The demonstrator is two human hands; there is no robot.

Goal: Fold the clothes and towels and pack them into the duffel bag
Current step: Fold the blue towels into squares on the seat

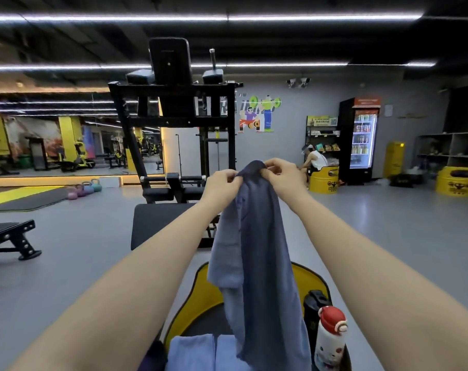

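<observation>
While both arms are stretched forward at chest height, the left hand and the right hand each pinch the top edge of a dark navy-blue cloth garment, fingers curled round a bunched fold of fabric. Between the two hands the fabric rises in a small hump; below them the garment hangs straight down in a long, loose, twisted drape, a paler blue panel showing on its left side. Its lower end hangs over a yellow-and-black padded seat directly beneath. At the near edge of that seat lies a light-blue folded towel, touching or just behind the hanging hem; which cannot be told. Just right of the garment stand a black bottle and, in front of it, a white bottle with a red cap and cartoon print. Beyond the hands stands a black steel gym machine with a flat black bench pad before it. Farther right, against the grey wall, are a lit drinks fridge, yellow drum seats and a seated person.
</observation>
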